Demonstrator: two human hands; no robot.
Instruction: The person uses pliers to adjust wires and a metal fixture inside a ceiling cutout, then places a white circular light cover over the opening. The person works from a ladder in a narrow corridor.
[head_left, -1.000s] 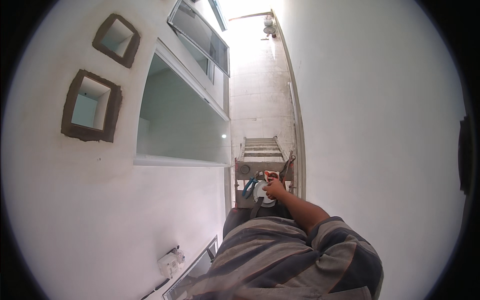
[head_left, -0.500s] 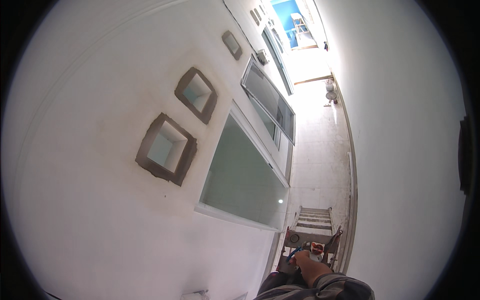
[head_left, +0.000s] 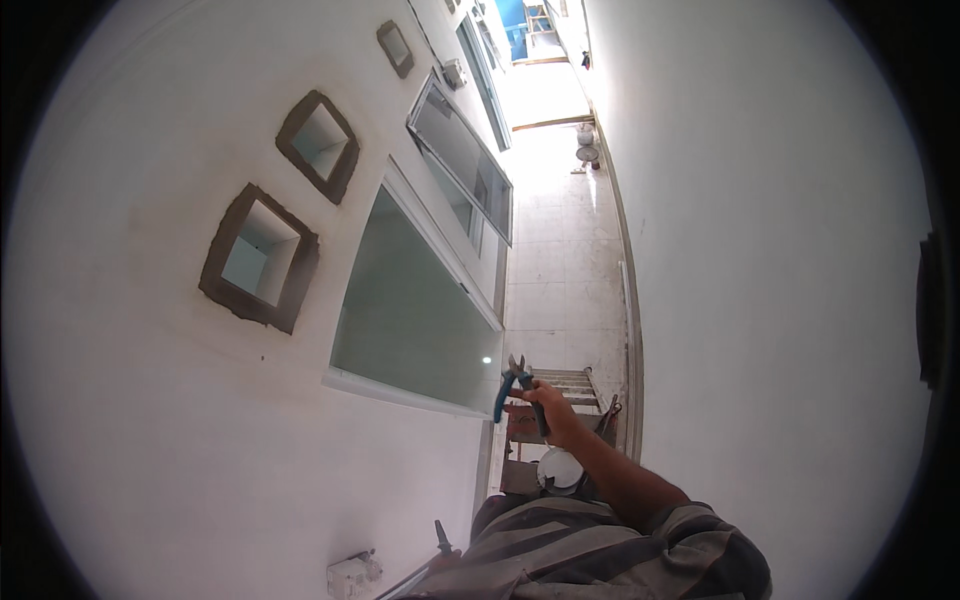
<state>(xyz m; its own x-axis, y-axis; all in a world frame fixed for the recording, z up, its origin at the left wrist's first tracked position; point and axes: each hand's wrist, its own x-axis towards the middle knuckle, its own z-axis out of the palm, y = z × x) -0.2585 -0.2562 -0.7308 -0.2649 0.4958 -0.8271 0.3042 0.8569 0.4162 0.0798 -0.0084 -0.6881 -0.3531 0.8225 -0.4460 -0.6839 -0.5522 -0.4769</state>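
My right hand [head_left: 553,418] is raised over the ladder and closed around pliers [head_left: 521,380]. Their metal jaws are parted and point away from me; one handle shows blue, the other dark. At the lower edge, close to the left wall, a small part of my left hand [head_left: 448,562] shows. From it sticks up a dark, slim tool with a narrowing tip [head_left: 442,536], whose kind I cannot make out. Below my right hand, a white round object [head_left: 559,468] sits at the top of the ladder [head_left: 565,380].
A white box [head_left: 352,574] is fixed to the left wall near my left hand. Further along that wall are a large window [head_left: 410,300], an opened window sash [head_left: 465,155] and square openings with grey mortar edges [head_left: 213,275]. A plain white wall [head_left: 760,300] bounds the right side.
My right hand has risen and moved forward, bringing the pliers into plain sight. The view has shifted, and the wall box, left hand and dark tool now show more at the lower edge.
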